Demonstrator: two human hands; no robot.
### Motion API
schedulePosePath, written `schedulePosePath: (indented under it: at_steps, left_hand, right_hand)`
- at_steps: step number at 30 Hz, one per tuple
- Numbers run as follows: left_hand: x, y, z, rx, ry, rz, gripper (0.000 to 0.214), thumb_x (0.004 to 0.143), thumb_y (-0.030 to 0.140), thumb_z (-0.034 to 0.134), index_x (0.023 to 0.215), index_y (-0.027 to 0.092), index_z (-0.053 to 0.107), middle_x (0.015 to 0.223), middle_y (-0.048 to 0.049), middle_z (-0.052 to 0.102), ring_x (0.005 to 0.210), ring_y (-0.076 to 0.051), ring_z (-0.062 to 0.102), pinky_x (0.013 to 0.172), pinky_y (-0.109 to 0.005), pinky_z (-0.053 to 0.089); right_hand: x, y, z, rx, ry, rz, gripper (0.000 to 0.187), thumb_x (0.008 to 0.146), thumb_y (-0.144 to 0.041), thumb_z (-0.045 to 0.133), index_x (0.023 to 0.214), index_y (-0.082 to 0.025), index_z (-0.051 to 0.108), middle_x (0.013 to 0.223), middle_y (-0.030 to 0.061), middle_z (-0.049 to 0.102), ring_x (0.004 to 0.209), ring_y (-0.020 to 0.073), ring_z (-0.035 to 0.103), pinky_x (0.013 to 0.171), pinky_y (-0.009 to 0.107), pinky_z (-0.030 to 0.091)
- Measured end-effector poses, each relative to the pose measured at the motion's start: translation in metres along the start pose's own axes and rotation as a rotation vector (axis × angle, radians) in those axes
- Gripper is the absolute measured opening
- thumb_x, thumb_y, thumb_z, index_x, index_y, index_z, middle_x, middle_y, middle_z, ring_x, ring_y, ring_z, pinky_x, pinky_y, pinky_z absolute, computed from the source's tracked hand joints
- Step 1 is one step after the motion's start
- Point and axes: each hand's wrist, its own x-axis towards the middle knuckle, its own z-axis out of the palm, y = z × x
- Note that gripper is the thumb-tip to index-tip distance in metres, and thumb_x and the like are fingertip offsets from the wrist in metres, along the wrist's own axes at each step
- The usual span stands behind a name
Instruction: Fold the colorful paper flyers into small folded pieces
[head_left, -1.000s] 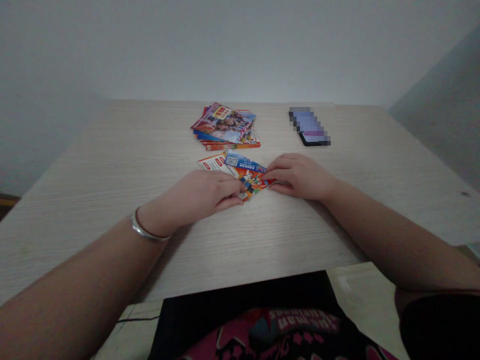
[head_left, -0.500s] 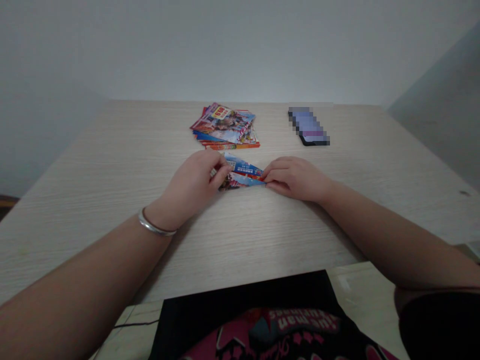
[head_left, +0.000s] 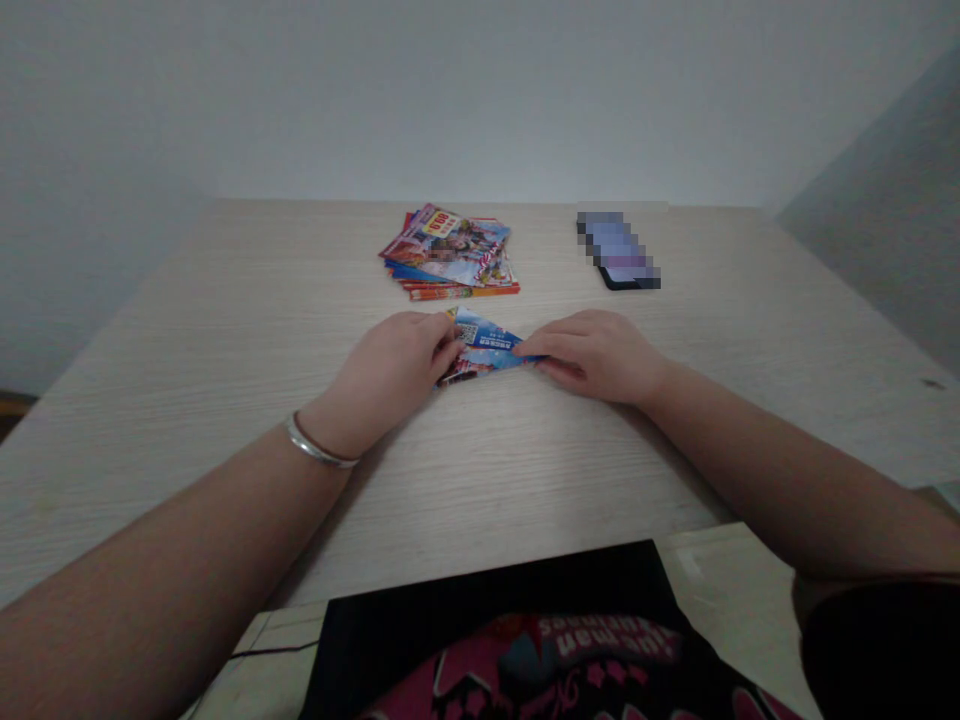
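Observation:
A blue printed flyer (head_left: 491, 345), folded to a long point on its right side, lies on the table between my hands. Its left end is in the closed fingers of my left hand (head_left: 409, 355), beside a printed QR code. At the pointed end, my right hand (head_left: 592, 352) has its thumb and fingers pressed together on the paper. The fingers of both hands partly cover the flyer's two ends. Just beyond it sits a loose stack of colourful flyers (head_left: 457, 245).
A phone (head_left: 619, 250), blurred into blocks, lies at the back right of the pale wooden table (head_left: 262, 300). The table's far edge meets a grey wall (head_left: 480, 100). A black item of clothing (head_left: 525, 640) with pink print is at the near edge.
The flyer's folds have come together, so the red strip between its two flaps no longer shows. My left hand has shifted slightly; the stack and phone stay put.

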Motion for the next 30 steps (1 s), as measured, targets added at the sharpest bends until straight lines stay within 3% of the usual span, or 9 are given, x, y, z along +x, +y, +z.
schedulePosePath:
  at_steps: [8, 15, 20, 25, 30]
  left_hand:
    - [-0.002, 0.008, -0.005, 0.119, -0.049, 0.002, 0.031, 0.108, 0.03, 0.044, 0.107, 0.012, 0.069, 0.107, -0.0132, 0.075, 0.103, -0.028, 0.071, 0.089, -0.038, 0.053]
    - [-0.005, 0.016, -0.014, 0.236, -0.071, -0.022, 0.032, 0.108, 0.035, 0.044, 0.102, 0.016, 0.069, 0.097, -0.0115, 0.074, 0.091, -0.028, 0.071, 0.069, -0.035, 0.049]
    - [-0.007, 0.01, -0.008, 0.196, -0.036, 0.078, 0.031, 0.109, 0.03, 0.042, 0.098, 0.015, 0.067, 0.095, -0.0109, 0.07, 0.094, -0.026, 0.068, 0.077, -0.035, 0.049]
    - [-0.005, 0.005, -0.001, 0.189, -0.065, 0.11, 0.027, 0.109, 0.026, 0.043, 0.1, 0.014, 0.065, 0.098, -0.0095, 0.066, 0.088, -0.024, 0.066, 0.074, -0.033, 0.046]
    - [-0.006, 0.005, -0.001, 0.226, -0.071, 0.103, 0.02, 0.107, 0.022, 0.046, 0.098, 0.015, 0.063, 0.097, -0.0087, 0.065, 0.087, -0.023, 0.065, 0.072, -0.032, 0.045]
  right_hand:
    - [0.003, -0.002, 0.001, 0.053, -0.027, 0.069, 0.03, 0.102, -0.029, 0.055, 0.122, -0.023, 0.076, 0.1, 0.005, 0.081, 0.089, 0.0189, 0.07, 0.079, 0.031, 0.049]
    - [0.004, -0.003, 0.004, -0.064, 0.05, -0.068, 0.027, 0.103, -0.03, 0.058, 0.118, -0.026, 0.079, 0.106, 0.0042, 0.081, 0.088, 0.0178, 0.071, 0.075, 0.03, 0.047]
    - [0.005, -0.001, 0.006, -0.073, -0.014, -0.093, 0.029, 0.104, -0.032, 0.056, 0.123, -0.027, 0.078, 0.102, 0.0055, 0.081, 0.085, 0.0188, 0.067, 0.076, 0.032, 0.046]
    - [0.005, 0.002, 0.008, 0.144, -0.033, 0.035, 0.028, 0.099, -0.027, 0.061, 0.119, -0.021, 0.079, 0.094, 0.0057, 0.079, 0.079, 0.0168, 0.063, 0.073, 0.03, 0.044]
    - [0.009, 0.004, 0.005, 0.297, -0.152, 0.259, 0.026, 0.091, -0.027, 0.07, 0.115, -0.023, 0.08, 0.089, 0.003, 0.077, 0.074, 0.0149, 0.06, 0.069, 0.028, 0.041]
